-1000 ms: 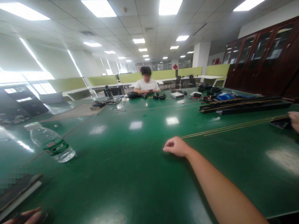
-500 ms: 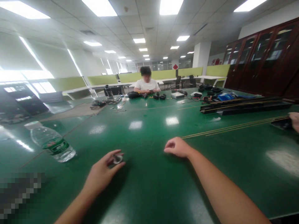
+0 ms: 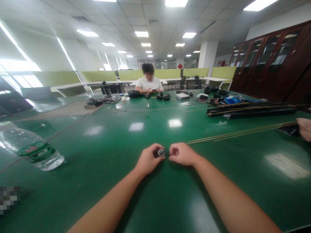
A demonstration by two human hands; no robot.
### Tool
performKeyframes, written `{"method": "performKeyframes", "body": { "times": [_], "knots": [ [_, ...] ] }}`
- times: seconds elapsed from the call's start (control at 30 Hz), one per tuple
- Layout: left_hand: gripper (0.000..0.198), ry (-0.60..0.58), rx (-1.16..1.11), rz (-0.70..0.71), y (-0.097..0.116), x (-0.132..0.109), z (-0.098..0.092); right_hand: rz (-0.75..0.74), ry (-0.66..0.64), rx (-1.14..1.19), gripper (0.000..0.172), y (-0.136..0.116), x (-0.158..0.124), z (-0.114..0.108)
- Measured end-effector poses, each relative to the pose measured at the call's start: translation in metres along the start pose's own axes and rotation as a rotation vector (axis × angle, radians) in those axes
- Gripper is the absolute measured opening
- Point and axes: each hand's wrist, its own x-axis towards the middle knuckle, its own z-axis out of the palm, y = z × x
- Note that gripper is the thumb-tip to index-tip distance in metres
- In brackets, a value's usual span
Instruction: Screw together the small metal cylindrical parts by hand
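Note:
My left hand (image 3: 150,159) is closed around a small grey and silver cylindrical object (image 3: 161,152), whose round end faces the camera between thumb and fingers. Just to its right, a small gap away, my right hand (image 3: 183,154) rests low over the green table (image 3: 109,194) with curled fingers pressed together. Whatever its fingertips may hold is too small or hidden to make out. Thin brass-coloured rods (image 3: 233,133) lie on the table, their near ends just beyond my right hand.
A water bottle (image 3: 36,152) lies tilted at the left. Black rails (image 3: 257,111) and a blue item (image 3: 233,99) are at the back right. Another person's hand (image 3: 304,128) is at the right edge. Across the table sits a person (image 3: 149,84) holding a phone.
My left hand has moved right with the grey object, up close to my right hand. My right hand has stayed nearly in place. The view has shifted slightly, carrying the bottle leftward.

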Motion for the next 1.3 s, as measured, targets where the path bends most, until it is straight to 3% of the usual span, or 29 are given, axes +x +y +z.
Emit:
{"method": "performKeyframes", "body": {
  "times": [0.3, 0.43, 0.8, 1.1, 1.3],
  "knots": [
    [0.032, -0.063, -0.104, -0.027, -0.003, 0.003, 0.003, -0.052, -0.037, 0.062, 0.014, 0.0, -0.003, 0.006],
    [0.028, -0.066, -0.145, -0.038, -0.001, 0.004, 0.002, -0.12, -0.03, 0.057, 0.022, -0.003, -0.005, 0.01],
    [0.026, -0.057, -0.208, -0.063, 0.001, 0.005, 0.0, -0.125, -0.029, 0.049, 0.026, -0.005, -0.006, 0.012],
    [0.032, 0.172, -0.126, -0.015, -0.006, 0.003, 0.003, -0.067, 0.088, -0.011, 0.022, -0.01, -0.005, 0.006],
    [0.032, 0.19, -0.02, 0.067, -0.005, 0.003, 0.002, -0.059, 0.193, -0.045, 0.033, -0.013, -0.005, 0.003]
  ]
}}
